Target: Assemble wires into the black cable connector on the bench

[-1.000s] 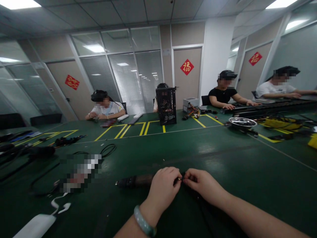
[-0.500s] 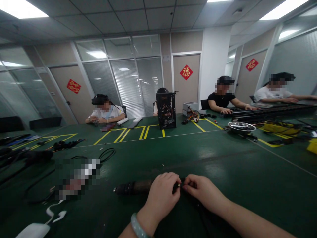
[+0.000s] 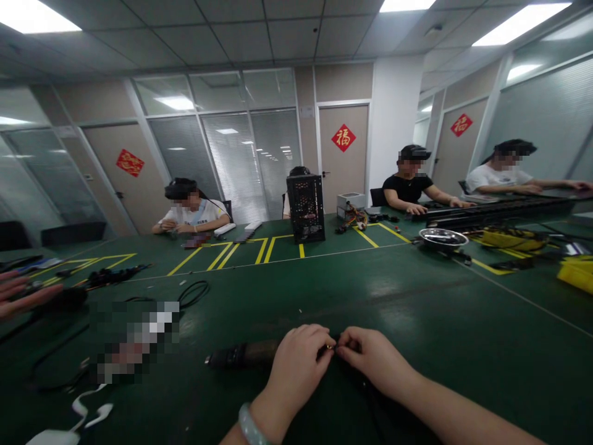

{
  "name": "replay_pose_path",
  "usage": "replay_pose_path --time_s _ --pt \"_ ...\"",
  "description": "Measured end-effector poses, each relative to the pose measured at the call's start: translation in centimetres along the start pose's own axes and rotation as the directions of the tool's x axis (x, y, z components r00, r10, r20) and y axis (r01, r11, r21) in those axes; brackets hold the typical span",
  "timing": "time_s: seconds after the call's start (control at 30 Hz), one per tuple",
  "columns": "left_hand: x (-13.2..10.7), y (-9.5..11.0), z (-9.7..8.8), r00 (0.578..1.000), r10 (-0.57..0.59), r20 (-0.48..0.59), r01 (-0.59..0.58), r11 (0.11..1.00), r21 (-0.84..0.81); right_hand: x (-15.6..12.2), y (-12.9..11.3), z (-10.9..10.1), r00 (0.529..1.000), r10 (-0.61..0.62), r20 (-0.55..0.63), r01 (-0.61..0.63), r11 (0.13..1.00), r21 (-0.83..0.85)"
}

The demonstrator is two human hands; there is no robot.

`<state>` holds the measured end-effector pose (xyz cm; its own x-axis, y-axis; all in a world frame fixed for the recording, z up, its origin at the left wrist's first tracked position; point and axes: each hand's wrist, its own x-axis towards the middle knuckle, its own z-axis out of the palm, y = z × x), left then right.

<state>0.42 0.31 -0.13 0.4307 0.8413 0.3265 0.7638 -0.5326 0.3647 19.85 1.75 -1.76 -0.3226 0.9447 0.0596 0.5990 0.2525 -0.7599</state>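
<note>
Head view: my left hand [image 3: 300,360] has thumb and fingers closed on a small brass-coloured piece [image 3: 329,347], and my right hand [image 3: 376,360] pinches a dark piece [image 3: 336,348] just beside it, too small to make out. Both sit between my fingertips, low over the green table [image 3: 259,296], with a dark cylindrical tool [image 3: 231,356] lying beside my left hand. For good control, I judge it best to pinch lightly, steady both wrists, hold the pieces level with each other and keep the brass uncovered.
</note>
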Motion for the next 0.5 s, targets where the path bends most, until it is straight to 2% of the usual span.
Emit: replay_pose_path --time_s 0.23,0.5 --pt "0.11 0.25 0.11 0.997 -0.082 -0.003 0.082 0.996 0.017 -0.12 0.11 0.32 1.0 0.013 -0.025 -0.012 1.0 0.005" --pt "0.08 0.13 0.16 0.999 -0.038 0.001 0.038 0.999 0.015 -0.04 -0.34 0.75 0.996 -0.021 -0.086 0.012 0.994 -0.11"
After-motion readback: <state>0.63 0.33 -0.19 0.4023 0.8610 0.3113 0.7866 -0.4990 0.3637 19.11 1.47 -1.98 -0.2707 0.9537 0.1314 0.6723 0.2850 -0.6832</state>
